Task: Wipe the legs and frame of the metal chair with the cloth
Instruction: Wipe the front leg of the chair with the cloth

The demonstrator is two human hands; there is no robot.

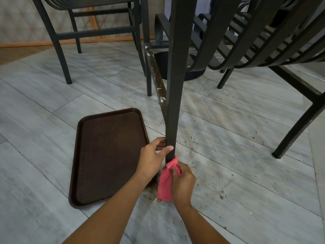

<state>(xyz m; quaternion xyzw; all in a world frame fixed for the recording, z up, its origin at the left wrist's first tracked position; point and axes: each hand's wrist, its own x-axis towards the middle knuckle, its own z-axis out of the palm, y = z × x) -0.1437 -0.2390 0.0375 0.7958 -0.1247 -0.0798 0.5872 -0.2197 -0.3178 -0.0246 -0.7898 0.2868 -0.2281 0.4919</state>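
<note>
Dark square-section metal chair leg [173,103] runs down centre frame, its foot hidden behind the pink cloth [166,182]. Right hand [182,182] has its grip clenched on the cloth, bunching it against the bottom end of the leg; the rest of the cloth hangs down toward the floor. Left hand [153,155] grasps the same leg just above the cloth, thumb across the near face, fingers round the far side. Behind the leg, a rusty, white-flecked lower rail [157,80] slopes back to another leg of the chair. The chair's curved slatted frame [263,41] fills the upper right. Just left of the hands, a dark brown rectangular plastic tray [109,155] lies flat on the grey wood-look tile floor [246,173]. Brown specks and grit are scattered on the floor around the leg. A second dark metal chair [70,32] stands upper left, well apart.
</note>
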